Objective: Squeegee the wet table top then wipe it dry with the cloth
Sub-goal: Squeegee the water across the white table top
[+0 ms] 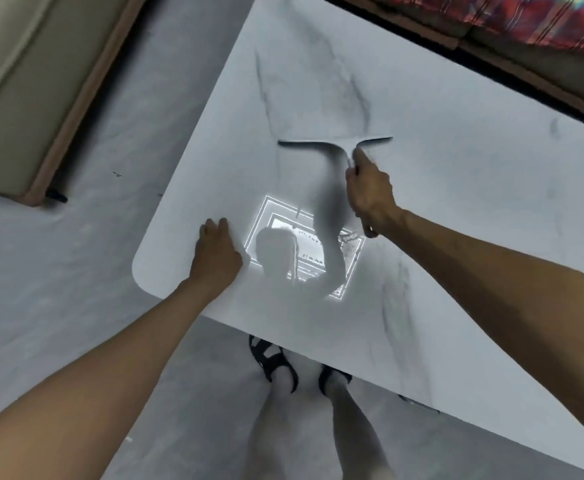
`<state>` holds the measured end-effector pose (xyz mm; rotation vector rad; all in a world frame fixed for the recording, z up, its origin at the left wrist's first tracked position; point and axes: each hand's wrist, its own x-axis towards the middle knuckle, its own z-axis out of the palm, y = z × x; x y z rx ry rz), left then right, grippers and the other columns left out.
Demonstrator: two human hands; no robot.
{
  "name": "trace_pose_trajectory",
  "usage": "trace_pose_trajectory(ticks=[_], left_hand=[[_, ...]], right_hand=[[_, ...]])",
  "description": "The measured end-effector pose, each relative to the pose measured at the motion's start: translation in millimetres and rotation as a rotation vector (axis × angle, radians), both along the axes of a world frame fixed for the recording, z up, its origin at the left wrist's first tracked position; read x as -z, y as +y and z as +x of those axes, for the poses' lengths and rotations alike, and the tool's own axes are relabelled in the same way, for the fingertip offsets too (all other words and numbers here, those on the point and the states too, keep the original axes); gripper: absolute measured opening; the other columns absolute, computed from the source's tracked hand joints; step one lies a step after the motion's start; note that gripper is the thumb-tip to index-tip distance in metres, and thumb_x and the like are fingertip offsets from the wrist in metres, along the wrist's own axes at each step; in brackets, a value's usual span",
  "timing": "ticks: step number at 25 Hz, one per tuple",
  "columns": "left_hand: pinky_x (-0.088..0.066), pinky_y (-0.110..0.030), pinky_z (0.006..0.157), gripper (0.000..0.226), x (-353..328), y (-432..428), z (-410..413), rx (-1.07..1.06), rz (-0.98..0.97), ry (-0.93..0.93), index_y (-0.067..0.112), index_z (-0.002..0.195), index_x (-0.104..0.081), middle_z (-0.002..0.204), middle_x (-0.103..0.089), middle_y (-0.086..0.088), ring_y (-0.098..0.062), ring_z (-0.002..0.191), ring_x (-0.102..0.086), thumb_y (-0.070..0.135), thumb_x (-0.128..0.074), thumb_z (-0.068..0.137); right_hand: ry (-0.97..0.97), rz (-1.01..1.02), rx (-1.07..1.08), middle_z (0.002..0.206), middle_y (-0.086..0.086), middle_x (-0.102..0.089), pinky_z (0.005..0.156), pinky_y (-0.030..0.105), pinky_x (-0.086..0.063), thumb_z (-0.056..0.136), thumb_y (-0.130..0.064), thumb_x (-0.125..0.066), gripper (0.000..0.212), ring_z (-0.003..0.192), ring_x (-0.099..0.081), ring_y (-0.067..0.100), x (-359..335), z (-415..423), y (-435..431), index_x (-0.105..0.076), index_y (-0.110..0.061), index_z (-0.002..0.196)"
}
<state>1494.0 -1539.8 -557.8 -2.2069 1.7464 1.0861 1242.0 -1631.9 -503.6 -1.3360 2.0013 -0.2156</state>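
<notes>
Left hand braced on the tabletop, right hand gripping the squeegee.

The left hand [216, 256] lies palm-down near the rounded corner of the pale marbled tabletop [457, 209], arm stretched forward, fingers [214, 227] together and flat, holding nothing. Just beside it a bright ceiling-light reflection [304, 247] glares off the surface, partly covered by the person's shadow. The right hand [370, 197] reaches further in, fingers clamped round the handle of the squeegee [335, 144], whose blade lies across the tabletop's middle. The hand hides most of the handle; only its end shows below the wrist. The blade is blurred, and wetness is hard to make out.
</notes>
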Motion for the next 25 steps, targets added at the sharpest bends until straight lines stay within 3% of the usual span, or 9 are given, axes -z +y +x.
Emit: trace_pose_trajectory(ticks=[4, 7, 10, 13, 16, 18, 21, 23, 25], left_hand=[[-0.018, -0.045, 0.119, 0.075, 17.7, 5.0, -4.6, 0.064, 0.075, -0.051, 0.005, 0.151, -0.009, 0.157, 0.003, -0.030, -0.041, 0.148, 0.004, 0.004, -0.045, 0.086], [-0.019, -0.048, 0.118, 0.080, 23.4, 0.2, -9.3, 0.064, 0.120, -0.084, 0.006, 0.151, -0.005, 0.156, 0.004, -0.033, -0.047, 0.146, 0.005, 0.008, -0.047, 0.083], [-0.020, -0.048, 0.118, 0.080, 20.0, -2.9, -15.1, 0.085, 0.148, -0.126, 0.003, 0.152, -0.001, 0.155, 0.003, -0.035, -0.049, 0.145, 0.003, 0.014, -0.048, 0.087], [-0.023, -0.048, 0.115, 0.072, 9.7, -4.7, -17.7, 0.089, 0.121, -0.132, 0.000, 0.150, -0.008, 0.154, -0.004, -0.037, -0.050, 0.145, -0.004, 0.014, -0.047, 0.091], [-0.036, -0.045, 0.102, 0.044, -0.4, 1.0, -11.7, -0.051, -0.052, 0.004, 0.003, 0.136, -0.038, 0.142, -0.040, -0.024, -0.039, 0.133, -0.037, 0.014, -0.045, 0.094], [-0.046, -0.040, 0.088, 0.027, -8.0, 11.6, -7.0, -0.179, -0.150, 0.063, 0.007, 0.117, -0.055, 0.114, -0.061, -0.013, -0.033, 0.106, -0.057, 0.022, -0.042, 0.098], [-0.042, -0.032, 0.064, 0.034, -15.4, 31.1, 1.1, -0.291, -0.189, 0.028, 0.009, 0.084, -0.058, 0.078, -0.062, -0.004, -0.026, 0.076, -0.061, 0.029, -0.037, 0.100], [-0.038, -0.031, 0.060, 0.035, -16.0, 41.6, 6.1, -0.306, -0.202, -0.025, 0.012, 0.077, -0.051, 0.073, -0.057, -0.001, -0.023, 0.071, -0.058, 0.032, -0.036, 0.101], [-0.043, -0.034, 0.065, 0.028, -12.5, 49.9, 7.2, -0.245, -0.183, -0.043, 0.014, 0.079, -0.047, 0.085, -0.058, -0.003, -0.023, 0.079, -0.058, 0.031, -0.038, 0.100]], right_hand=[[0.029, -0.022, -0.148, 0.090, 0.010, -0.066, 0.072, 0.038, -0.047, 0.097, -0.025, -0.030, 0.052, 0.081, -0.058, 0.034, 19.5, 9.8, 61.1, -0.028, -0.033, 0.148], [0.122, 0.022, -0.326, 0.085, 0.000, -0.065, 0.066, 0.033, -0.040, 0.099, -0.030, -0.032, 0.051, 0.074, -0.058, 0.028, 17.0, -45.9, 108.8, -0.027, -0.046, 0.147], [0.266, 0.094, -0.403, 0.083, -0.004, -0.066, 0.065, 0.034, -0.042, 0.099, -0.029, -0.034, 0.051, 0.072, -0.057, 0.026, -1.3, -112.7, 147.7, -0.027, -0.056, 0.142], [0.316, 0.143, -0.355, 0.068, -0.015, -0.060, 0.064, 0.034, -0.046, 0.100, -0.042, -0.034, 0.042, 0.069, -0.060, 0.020, -28.6, -160.7, 174.9, -0.032, -0.060, 0.138], [0.273, 0.099, -0.350, 0.060, -0.016, -0.056, 0.062, 0.032, -0.045, 0.096, -0.058, -0.031, 0.039, 0.063, -0.058, 0.013, -38.8, -157.5, 166.1, -0.037, -0.060, 0.134], [0.169, 0.075, -0.426, 0.069, -0.014, -0.064, 0.066, 0.032, -0.045, 0.094, -0.062, -0.031, 0.039, 0.073, -0.061, 0.018, -30.1, -120.0, 145.1, -0.038, -0.060, 0.133], [0.076, 0.066, -0.731, 0.107, -0.010, -0.072, 0.075, 0.032, -0.043, 0.096, -0.058, -0.028, 0.042, 0.099, -0.064, 0.023, -1.5, -29.1, 123.9, -0.039, -0.054, 0.136], [0.059, 0.094, -0.899, 0.124, -0.005, -0.066, 0.084, 0.035, -0.045, 0.099, -0.053, -0.027, 0.041, 0.111, -0.061, 0.025, 14.4, 21.7, 127.1, -0.038, -0.052, 0.139], [0.079, 0.122, -0.951, 0.128, -0.002, -0.063, 0.087, 0.037, -0.046, 0.100, -0.050, -0.027, 0.041, 0.115, -0.059, 0.025, 25.6, 34.4, 135.5, -0.037, -0.050, 0.140]])
